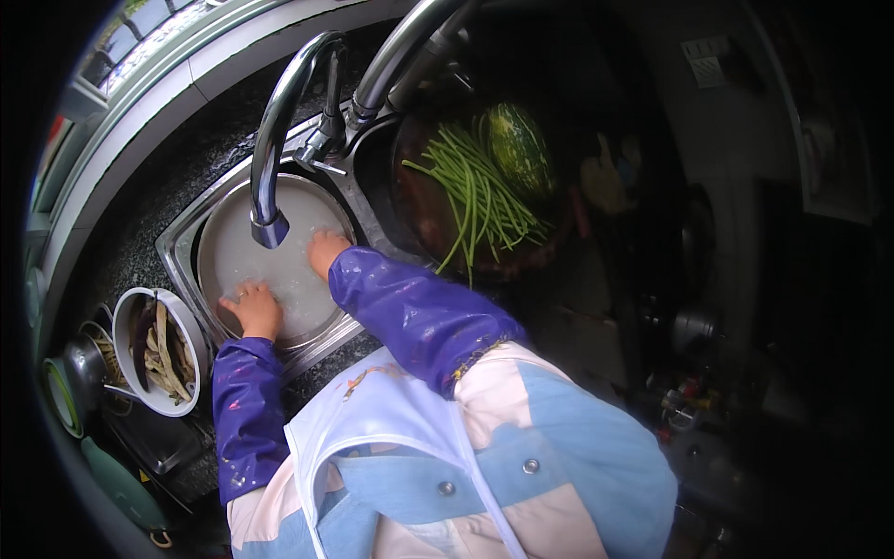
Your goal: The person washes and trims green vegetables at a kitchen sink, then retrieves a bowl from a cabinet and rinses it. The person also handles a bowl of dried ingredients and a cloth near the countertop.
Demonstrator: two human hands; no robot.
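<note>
A large round metal basin [207, 209] of cloudy water sits in the left bowl of a steel double sink [165, 241]. At the basin's near left side, my left hand [257, 309] rests with spread fingers partly in the water. My right hand [327, 251] dips its fingertips in at the right side; those fingertips are hidden, and so is anything under them. Purple sleeve covers reach both wrists. A chrome faucet [264, 161] arches over the basin, and I see no stream from its spout.
Long green beans [475, 189] and a green squash [520, 150] lie on a dark round board right of the basin. Left of the sink stands a white bowl [199, 349] of long pods. A green oval item [122, 485] is at lower left.
</note>
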